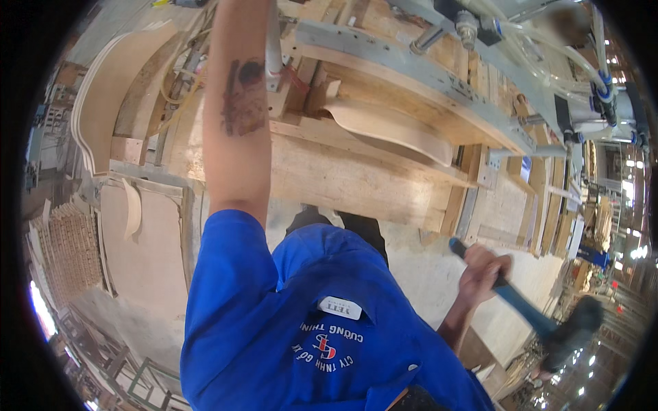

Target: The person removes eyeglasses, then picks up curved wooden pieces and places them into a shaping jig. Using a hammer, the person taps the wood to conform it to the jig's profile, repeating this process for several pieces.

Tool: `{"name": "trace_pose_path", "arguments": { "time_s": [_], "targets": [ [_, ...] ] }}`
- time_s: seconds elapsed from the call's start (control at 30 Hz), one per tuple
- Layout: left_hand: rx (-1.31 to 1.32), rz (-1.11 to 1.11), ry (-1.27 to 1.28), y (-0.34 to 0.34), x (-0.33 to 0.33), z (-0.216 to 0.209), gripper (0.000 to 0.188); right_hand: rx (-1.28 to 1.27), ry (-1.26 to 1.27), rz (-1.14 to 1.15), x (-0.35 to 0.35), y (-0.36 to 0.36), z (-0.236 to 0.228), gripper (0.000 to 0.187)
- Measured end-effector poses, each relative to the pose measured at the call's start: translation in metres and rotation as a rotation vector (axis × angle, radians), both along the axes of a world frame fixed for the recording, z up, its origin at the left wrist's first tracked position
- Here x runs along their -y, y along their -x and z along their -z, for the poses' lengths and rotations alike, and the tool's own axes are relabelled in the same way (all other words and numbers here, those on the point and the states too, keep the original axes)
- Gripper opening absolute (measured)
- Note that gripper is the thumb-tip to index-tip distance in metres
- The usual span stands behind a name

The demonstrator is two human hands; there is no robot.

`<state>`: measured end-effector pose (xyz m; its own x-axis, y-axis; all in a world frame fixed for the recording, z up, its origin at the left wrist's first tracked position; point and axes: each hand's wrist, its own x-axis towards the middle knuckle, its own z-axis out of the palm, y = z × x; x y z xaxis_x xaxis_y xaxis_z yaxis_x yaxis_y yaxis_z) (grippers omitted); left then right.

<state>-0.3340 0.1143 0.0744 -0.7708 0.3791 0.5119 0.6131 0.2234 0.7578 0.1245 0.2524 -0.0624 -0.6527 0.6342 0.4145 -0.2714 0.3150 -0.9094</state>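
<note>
My right hand is wrapped round the blue-green handle of a mallet. The black mallet head hangs out to the right, smeared by motion. My left arm reaches straight up past the top edge, so my left hand is out of the picture. Ahead of me, a curved plywood piece lies in a wooden mould, below a grey metal beam. The mallet is well apart from this plywood piece.
Several bent plywood panels stand nested at the left. Below them lie flat thin wood sheets with a curved strip on top, beside a tall stack. Clear air hoses and metal cylinders hang at the upper right.
</note>
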Motion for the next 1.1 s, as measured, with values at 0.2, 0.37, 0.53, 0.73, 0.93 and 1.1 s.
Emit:
{"name": "trace_pose_path", "arguments": {
  "time_s": [0.2, 0.37, 0.53, 0.73, 0.93, 1.1],
  "targets": [
    [-0.086, -0.017, -0.143, 0.007, -0.011, -0.001, 0.043, 0.265, 0.199, 0.217, -0.026, 0.004, 0.102, 0.018],
    [-0.137, -0.020, -0.150, 0.013, -0.008, 0.002, 0.043, 0.645, 0.233, 0.341, 0.004, -0.029, 0.112, 0.009],
    [-0.040, -0.074, -0.190, 0.006, -0.006, 0.010, 0.038, 0.177, 0.177, 0.190, -0.002, 0.014, 0.007, 0.017],
    [-0.033, 0.004, -0.192, 0.008, -0.014, 0.003, 0.034, 0.924, -0.497, 0.382, -0.011, -0.014, 0.130, 0.005],
    [-0.041, 0.017, -0.262, 0.004, -0.008, 0.011, 0.032, 0.933, -0.448, 0.162, 0.009, 0.012, 0.065, 0.011],
    [-0.088, -0.084, -0.237, 0.008, -0.013, 0.009, 0.031, 1.171, -0.566, 0.027, 0.014, 0.036, 0.105, 0.028]
  ]
}}
